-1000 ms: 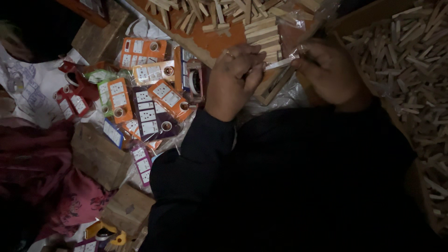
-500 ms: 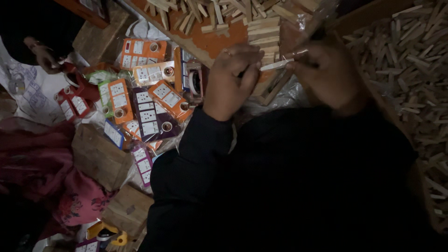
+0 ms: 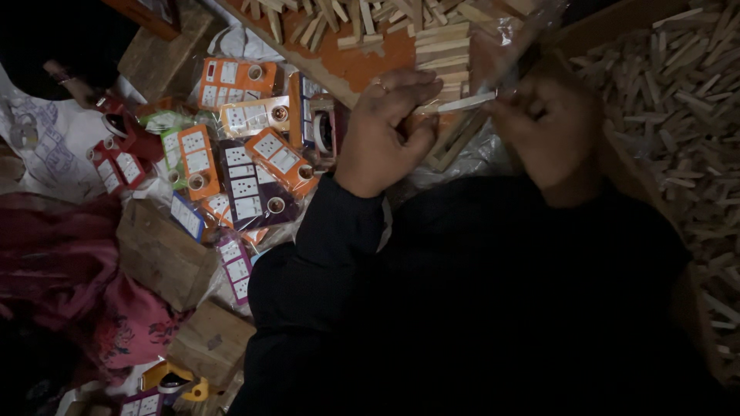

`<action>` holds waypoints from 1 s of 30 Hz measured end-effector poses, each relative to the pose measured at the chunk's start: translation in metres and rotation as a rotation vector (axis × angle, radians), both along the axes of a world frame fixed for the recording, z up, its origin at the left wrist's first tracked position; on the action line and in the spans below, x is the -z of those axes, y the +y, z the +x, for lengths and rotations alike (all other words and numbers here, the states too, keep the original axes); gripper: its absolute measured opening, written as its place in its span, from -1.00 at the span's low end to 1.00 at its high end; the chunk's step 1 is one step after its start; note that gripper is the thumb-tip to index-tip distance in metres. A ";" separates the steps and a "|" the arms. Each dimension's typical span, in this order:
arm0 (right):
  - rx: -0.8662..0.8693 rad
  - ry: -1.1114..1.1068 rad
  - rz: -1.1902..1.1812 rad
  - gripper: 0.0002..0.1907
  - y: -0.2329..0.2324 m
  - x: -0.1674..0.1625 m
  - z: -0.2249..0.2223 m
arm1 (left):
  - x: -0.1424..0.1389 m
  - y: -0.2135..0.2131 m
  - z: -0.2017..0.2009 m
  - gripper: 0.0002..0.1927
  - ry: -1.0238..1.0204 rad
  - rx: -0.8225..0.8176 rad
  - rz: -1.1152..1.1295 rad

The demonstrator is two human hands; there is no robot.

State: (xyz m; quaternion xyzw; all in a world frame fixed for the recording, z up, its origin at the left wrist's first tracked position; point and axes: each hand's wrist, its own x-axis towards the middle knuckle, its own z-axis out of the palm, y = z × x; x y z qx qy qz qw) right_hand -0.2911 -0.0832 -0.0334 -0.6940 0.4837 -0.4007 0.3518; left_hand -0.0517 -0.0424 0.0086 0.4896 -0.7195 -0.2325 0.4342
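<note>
A: Above the dark sleeve (image 3: 339, 246), what do the hands hold?

B: The left hand (image 3: 383, 131) is pinched on one end of a pale wooden stick (image 3: 455, 104); the right hand (image 3: 551, 127) seems closed on the other end, though dimness blurs its fingers.

A: And around the stick?

B: Left of it lie orange switch packets (image 3: 231, 81). Beyond it, stacked wooden sticks (image 3: 441, 37) rest on an orange tray (image 3: 362, 65). Right of it, a loose stick pile (image 3: 678, 100).

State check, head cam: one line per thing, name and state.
left hand: shut on wooden stick
right hand: pinching wooden stick's other end
wooden stick: level, held between both hands
clear plastic bag: above right hand, grip unclear
switch packets: sealed, piled overlapping
wooden sticks: loose heap
</note>
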 end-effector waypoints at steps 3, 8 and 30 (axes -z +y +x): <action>0.015 0.018 -0.148 -0.79 -0.001 0.005 0.001 | 0.000 0.001 -0.001 -0.64 0.013 -0.001 0.027; 0.012 -0.173 -0.192 -0.84 0.005 0.007 0.011 | 0.003 -0.001 -0.002 -0.63 0.007 0.004 -0.029; 0.053 -0.256 0.026 -0.86 0.004 0.009 0.012 | 0.003 0.000 -0.005 -0.71 -0.023 -0.033 -0.040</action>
